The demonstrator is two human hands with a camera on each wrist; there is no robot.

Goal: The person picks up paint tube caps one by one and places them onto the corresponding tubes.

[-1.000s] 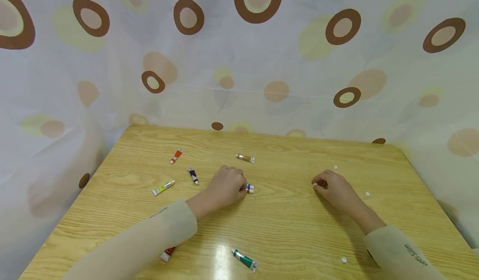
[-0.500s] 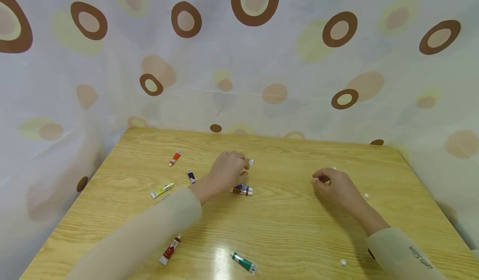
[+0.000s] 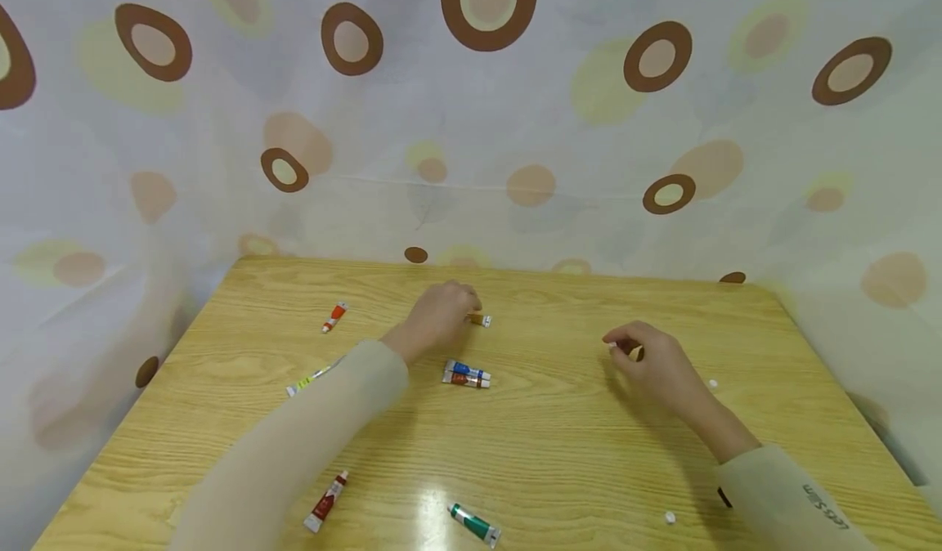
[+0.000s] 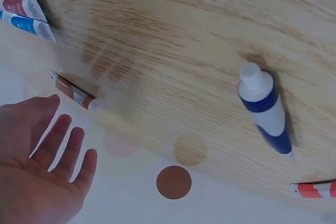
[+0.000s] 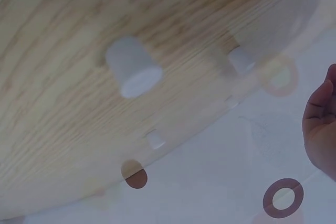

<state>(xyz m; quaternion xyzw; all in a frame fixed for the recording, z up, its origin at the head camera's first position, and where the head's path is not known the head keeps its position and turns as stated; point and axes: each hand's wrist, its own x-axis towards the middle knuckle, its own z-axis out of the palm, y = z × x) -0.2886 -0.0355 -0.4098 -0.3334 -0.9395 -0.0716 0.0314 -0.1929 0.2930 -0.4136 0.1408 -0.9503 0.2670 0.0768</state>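
My left hand (image 3: 441,310) is over the far middle of the table, right at an ochre paint tube (image 3: 480,320) whose crimped end shows beyond the fingers. The left wrist view has its fingers spread and straight beside that ochre tube (image 4: 73,91). Closer to me, a blue paint tube (image 3: 471,369) and a brown paint tube (image 3: 466,380) lie side by side, caps to the right. My right hand (image 3: 655,367) pinches a small white cap (image 3: 612,345) between thumb and fingertip, above the table's right half. In the right wrist view only part of this hand (image 5: 321,129) shows.
An orange-red tube (image 3: 334,317) and a yellow tube (image 3: 309,379), partly behind my sleeve, lie left. A dark blue tube (image 4: 262,98) shows in the left wrist view. Dark red (image 3: 327,502) and green tubes (image 3: 474,525) lie in front. Loose white caps (image 3: 670,517) are scattered right.
My left hand has let go of the blue and brown tubes, left them side by side, and moved away from me to the ochre tube. My right hand stays nearly in place, still pinching the cap.
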